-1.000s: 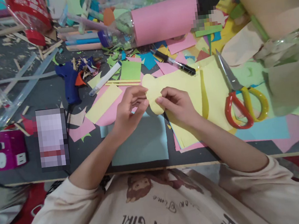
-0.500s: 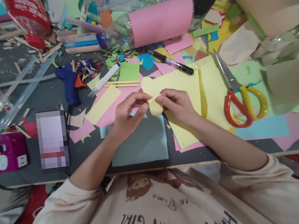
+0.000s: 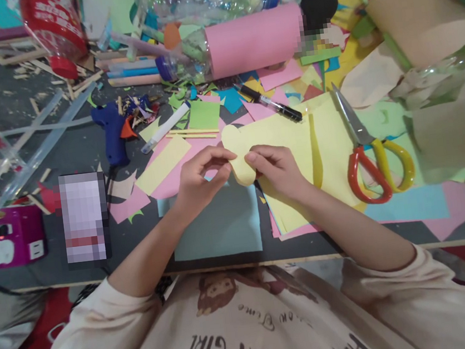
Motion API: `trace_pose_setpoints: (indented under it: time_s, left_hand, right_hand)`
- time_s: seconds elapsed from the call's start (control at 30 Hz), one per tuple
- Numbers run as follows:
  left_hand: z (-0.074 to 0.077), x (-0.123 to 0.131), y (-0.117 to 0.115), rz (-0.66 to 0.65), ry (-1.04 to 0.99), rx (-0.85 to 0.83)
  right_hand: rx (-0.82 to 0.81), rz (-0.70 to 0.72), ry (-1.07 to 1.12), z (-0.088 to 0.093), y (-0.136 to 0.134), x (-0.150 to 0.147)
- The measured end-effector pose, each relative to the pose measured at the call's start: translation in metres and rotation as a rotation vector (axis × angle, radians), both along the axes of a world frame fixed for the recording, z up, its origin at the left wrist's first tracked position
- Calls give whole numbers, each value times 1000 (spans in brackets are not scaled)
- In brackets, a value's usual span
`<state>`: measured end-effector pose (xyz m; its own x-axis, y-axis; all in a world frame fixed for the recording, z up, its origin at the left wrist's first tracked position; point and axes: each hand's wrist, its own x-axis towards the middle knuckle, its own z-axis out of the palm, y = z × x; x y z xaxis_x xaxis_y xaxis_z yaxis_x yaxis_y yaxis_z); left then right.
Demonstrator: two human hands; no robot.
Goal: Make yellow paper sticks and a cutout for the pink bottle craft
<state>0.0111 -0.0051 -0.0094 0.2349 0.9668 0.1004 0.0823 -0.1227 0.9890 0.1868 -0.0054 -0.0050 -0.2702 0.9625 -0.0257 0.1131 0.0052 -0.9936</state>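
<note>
A pale yellow paper cutout with rounded lobes is held up between my two hands, above the front of the desk. My left hand pinches its left edge between thumb and fingertips. On the right edge, my right hand grips it with the thumb on top and the fingers curled beneath. Under my hands lie a light blue paper sheet and, to the right, a stack of yellow paper. Scissors with one red and one yellow handle rest on the paper at the right.
A blue glue gun, a white marker and a black marker lie beyond my hands. Further back is a bottle wrapped in pink paper. A pixelated phone-like object and a purple box sit at left.
My right thumb has shifted slightly right and down, so more of the cutout's middle shows. Both hands still hold the cutout. The whole view has shifted a little.
</note>
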Motion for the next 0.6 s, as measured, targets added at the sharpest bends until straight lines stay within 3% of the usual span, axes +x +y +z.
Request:
trace_pose_setpoints:
  time_s: [0.23, 0.43, 0.6]
  left_hand:
    - [-2, 1, 3, 40, -6, -35]
    - [-3, 5, 2, 80, -31, -147]
    - [-1, 6, 0, 32, 60, -86]
  right_hand:
    - [67, 79, -5, -3, 1, 1]
    - [-25, -22, 102, -5, 0, 0]
    - [-86, -17, 189, -7, -1, -1]
